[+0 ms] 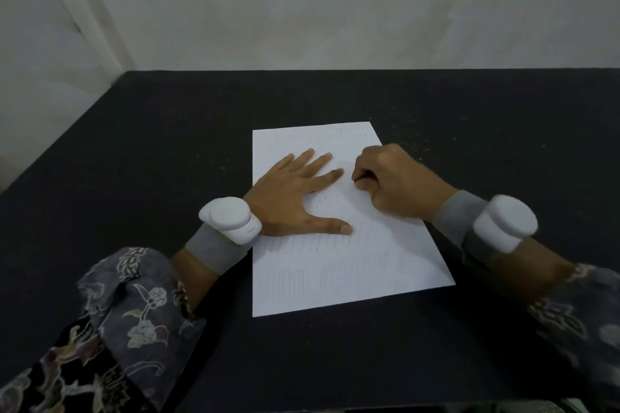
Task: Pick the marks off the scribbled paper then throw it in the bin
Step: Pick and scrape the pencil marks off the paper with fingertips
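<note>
Black cloth covers our table [134,151], backed by a pale wall [335,0]. Our left hand [288,199] lies flat, fingers spread, pressing the scribbled paper [352,265]. Our right hand [392,183] is curled tight on the sheet just beside the left fingertips; whatever it pinches is hidden. Faint pencil strokes [335,271] show below the left thumb, dark specks [339,139] beyond the fingertips. White wrist devices [229,220] sit on grey bands.

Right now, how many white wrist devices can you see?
2: one white device on the left wrist beside the paper's left edge, one white device on the right wrist, off its right edge.
</note>
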### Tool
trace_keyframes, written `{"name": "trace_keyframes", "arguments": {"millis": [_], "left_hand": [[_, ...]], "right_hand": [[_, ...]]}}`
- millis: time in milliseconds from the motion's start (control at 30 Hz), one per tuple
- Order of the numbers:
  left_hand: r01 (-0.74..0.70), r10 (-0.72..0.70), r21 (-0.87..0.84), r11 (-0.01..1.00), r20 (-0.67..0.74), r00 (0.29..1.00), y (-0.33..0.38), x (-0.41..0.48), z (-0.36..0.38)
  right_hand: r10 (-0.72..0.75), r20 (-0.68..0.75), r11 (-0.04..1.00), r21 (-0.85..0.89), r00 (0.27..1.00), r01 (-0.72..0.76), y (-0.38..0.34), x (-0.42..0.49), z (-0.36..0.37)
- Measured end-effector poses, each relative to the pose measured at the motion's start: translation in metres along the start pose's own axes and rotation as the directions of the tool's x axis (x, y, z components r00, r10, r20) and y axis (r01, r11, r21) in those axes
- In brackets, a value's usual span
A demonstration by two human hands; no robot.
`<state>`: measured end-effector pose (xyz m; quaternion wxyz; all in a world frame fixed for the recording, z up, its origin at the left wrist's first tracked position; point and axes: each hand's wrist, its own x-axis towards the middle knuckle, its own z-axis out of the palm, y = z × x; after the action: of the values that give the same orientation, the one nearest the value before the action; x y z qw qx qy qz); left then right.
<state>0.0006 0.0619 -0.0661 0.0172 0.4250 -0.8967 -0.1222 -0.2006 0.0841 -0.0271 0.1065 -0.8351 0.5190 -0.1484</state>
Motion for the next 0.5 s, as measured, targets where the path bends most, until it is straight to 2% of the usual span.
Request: {"name": "trace_keyframes", "arguments": {"millis": [67,200,333,500], "left_hand": [[0.003,-0.003,-0.008,1.0,0.006,1.0,0.001,0.0,0.0],[-0.003,0.003,-0.03,1.0,-0.005,1.0,0.0,-0.001,0.0],[0.01,-0.01,0.003,1.0,0.001,1.0,0.001,-0.001,0.0],[0.005,-0.005,-0.016,1.0,0.002,1.0,0.001,-0.001,-0.001]], "right_hand": [[0.016,-0.002,1.0,0.008,1.0,-0.016,-0.001,0.001,-0.001],[-0.135,0.1,0.991,0.013,0.986,0.135,-0.022,-0.012,0.005],[0.036,0.014,0.999,-0.02,0.999,-0.036,-0.002,0.005,-0.001],[-0.117,0.095,0.993,0.042,0.989,0.113,-0.02,-0.016,0.006]]}}
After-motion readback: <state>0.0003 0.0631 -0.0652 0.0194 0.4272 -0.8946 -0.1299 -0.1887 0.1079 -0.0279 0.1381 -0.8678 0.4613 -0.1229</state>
